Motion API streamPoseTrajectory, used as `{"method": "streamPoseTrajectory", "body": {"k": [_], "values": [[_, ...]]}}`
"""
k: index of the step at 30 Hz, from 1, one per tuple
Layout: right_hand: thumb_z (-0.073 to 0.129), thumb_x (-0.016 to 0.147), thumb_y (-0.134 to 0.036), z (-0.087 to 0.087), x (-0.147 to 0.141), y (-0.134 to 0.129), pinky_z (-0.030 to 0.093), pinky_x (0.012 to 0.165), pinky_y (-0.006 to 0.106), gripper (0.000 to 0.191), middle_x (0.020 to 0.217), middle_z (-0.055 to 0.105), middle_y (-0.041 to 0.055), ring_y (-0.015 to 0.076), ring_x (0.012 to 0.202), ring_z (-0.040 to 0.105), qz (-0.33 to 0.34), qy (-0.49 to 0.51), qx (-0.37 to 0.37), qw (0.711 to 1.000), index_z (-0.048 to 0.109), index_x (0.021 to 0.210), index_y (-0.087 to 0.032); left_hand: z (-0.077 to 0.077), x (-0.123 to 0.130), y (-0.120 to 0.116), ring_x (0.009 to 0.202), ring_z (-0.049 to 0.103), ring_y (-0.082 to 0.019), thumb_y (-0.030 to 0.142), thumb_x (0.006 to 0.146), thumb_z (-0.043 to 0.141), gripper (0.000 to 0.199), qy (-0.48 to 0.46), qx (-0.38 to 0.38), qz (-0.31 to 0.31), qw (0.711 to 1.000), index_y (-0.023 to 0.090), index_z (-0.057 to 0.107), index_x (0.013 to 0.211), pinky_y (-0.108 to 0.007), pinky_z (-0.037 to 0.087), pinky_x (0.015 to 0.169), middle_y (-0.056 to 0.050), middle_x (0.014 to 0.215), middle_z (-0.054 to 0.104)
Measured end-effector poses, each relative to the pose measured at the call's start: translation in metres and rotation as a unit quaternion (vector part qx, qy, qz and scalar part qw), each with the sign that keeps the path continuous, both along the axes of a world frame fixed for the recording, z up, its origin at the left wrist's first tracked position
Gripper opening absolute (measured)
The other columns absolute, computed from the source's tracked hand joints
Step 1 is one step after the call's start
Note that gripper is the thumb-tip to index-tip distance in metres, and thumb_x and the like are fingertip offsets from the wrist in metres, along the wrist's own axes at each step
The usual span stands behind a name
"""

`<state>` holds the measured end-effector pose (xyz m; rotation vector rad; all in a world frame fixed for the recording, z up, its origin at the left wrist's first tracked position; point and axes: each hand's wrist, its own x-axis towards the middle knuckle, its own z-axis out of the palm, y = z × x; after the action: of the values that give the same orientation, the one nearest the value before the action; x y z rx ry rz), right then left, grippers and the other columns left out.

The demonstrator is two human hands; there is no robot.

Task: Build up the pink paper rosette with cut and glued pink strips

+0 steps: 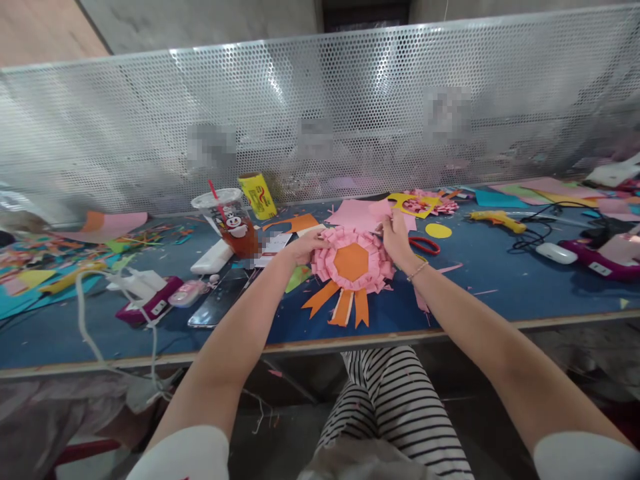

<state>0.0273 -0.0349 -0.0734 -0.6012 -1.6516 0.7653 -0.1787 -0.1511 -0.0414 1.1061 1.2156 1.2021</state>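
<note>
A paper rosette (351,261) with pink folded loops, an orange centre and orange tails lies near the front of the blue table. My left hand (306,247) has its fingers closed on the rosette's upper left rim. At its upper right edge is my right hand (396,239), fingers bent and partly hidden; I cannot tell whether they grip the rosette or only touch it. Just behind sits a pink paper sheet (350,215). Red-handled scissors (425,246) and a yellow paper circle (438,231) are right of my right hand.
A cup of brown drink (239,230) with a red straw stands at left, beside a yellow can (258,196). A phone (216,303) and a purple power strip (150,303) lie nearer. A yellow glue gun (499,221) with cords is at right. A perforated metal panel (310,120) rises behind.
</note>
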Motion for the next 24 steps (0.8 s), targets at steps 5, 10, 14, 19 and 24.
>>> {"method": "streamPoseTrajectory", "body": {"k": [5, 10, 14, 19, 24], "values": [[0.043, 0.081, -0.04, 0.018, 0.021, 0.012, 0.046, 0.055, 0.023, 0.017, 0.077, 0.055, -0.0011, 0.0104, 0.066, 0.058, 0.003, 0.085, -0.063, 0.994, 0.039, 0.085, -0.023, -0.004, 0.003, 0.007, 0.051, 0.055, -0.007, 0.015, 0.048, 0.077, 0.046, 0.012, 0.149, 0.131, 0.98, 0.019, 0.054, 0.088, -0.019, 0.045, 0.054, 0.007, 0.062, 0.058], [0.048, 0.078, -0.037, 0.027, 0.032, 0.017, 0.051, 0.059, 0.024, 0.018, 0.081, 0.059, 0.0008, 0.0118, 0.072, 0.063, 0.032, 0.12, -0.1, 0.987, 0.042, 0.084, -0.022, -0.004, 0.008, 0.006, 0.051, 0.052, -0.005, 0.015, 0.05, 0.076, 0.046, 0.025, 0.213, 0.132, 0.968, 0.018, 0.054, 0.09, -0.015, 0.042, 0.051, 0.007, 0.064, 0.055], [0.048, 0.076, -0.034, 0.031, 0.036, 0.016, 0.051, 0.059, 0.023, 0.017, 0.085, 0.059, 0.0002, 0.0097, 0.066, 0.063, 0.059, 0.115, -0.106, 0.986, 0.045, 0.089, -0.022, -0.003, 0.01, 0.004, 0.055, 0.053, -0.005, 0.014, 0.049, 0.076, 0.052, 0.008, 0.216, 0.118, 0.969, 0.019, 0.055, 0.096, -0.016, 0.044, 0.054, 0.006, 0.067, 0.057], [0.048, 0.074, -0.026, 0.033, 0.037, 0.018, 0.053, 0.062, 0.029, 0.017, 0.09, 0.057, 0.0016, 0.0113, 0.066, 0.061, 0.055, 0.109, -0.093, 0.988, 0.049, 0.09, -0.022, -0.005, 0.006, 0.005, 0.048, 0.049, -0.004, 0.014, 0.047, 0.077, 0.048, 0.003, 0.179, 0.12, 0.977, 0.018, 0.056, 0.09, -0.016, 0.041, 0.049, 0.008, 0.061, 0.053], [0.052, 0.07, -0.022, 0.033, 0.038, 0.019, 0.05, 0.065, 0.031, 0.027, 0.096, 0.056, 0.0038, 0.0133, 0.073, 0.056, 0.014, 0.013, 0.01, 1.0, 0.054, 0.097, -0.022, -0.006, 0.005, 0.005, 0.057, 0.057, -0.009, 0.018, 0.047, 0.077, 0.04, -0.002, 0.149, 0.101, 0.984, 0.014, 0.058, 0.082, -0.021, 0.046, 0.056, 0.003, 0.067, 0.06]]}}
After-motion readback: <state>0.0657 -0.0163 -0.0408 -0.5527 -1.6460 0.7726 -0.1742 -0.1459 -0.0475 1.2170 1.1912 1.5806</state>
